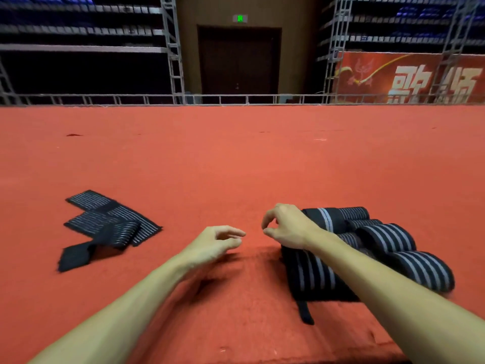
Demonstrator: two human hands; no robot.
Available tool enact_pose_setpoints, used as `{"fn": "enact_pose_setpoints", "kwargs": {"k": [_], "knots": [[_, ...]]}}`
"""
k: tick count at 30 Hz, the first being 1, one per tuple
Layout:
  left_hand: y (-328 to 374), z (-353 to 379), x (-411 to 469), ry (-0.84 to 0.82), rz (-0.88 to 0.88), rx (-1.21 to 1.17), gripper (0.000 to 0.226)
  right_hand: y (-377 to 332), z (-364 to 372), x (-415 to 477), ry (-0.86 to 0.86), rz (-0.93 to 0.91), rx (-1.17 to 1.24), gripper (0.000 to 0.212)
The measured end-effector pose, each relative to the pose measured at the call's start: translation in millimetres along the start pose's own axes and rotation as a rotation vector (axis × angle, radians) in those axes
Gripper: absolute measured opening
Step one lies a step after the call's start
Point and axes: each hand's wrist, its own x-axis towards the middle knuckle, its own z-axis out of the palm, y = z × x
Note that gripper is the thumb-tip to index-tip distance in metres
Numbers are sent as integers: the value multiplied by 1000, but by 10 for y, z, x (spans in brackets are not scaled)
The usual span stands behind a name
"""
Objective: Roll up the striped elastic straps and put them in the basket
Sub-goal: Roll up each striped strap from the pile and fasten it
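Two bare hands hover near the front edge of a red felt-covered surface (236, 158). The left hand (217, 243) has loosely curled fingers, the right hand (286, 227) nearly meets thumb to forefinger, and both are empty. A heap of black, grey-striped elastic straps (393, 240) lies under the right wrist. The unrolled striped straps (110, 222) sprawl toward the left edge. Behind, a red banner (409, 77) carries large white Chinese characters, partly cropped.
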Motion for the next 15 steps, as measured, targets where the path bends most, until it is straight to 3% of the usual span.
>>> {"fn": "enact_pose_setpoints", "kwargs": {"k": [6, 12, 15], "knots": [[-457, -920, -590, 221, 51, 340, 22, -834, 361, 348, -74, -129, 50, 26], [-1052, -1663, -994, 608, 18, 392, 35, -1542, 842, 733, -153, -213, 130, 30], [-1290, -1898, -996, 840, -69, 378, 27, -1779, 1072, 950, -158, -218, 198, 30]]}}
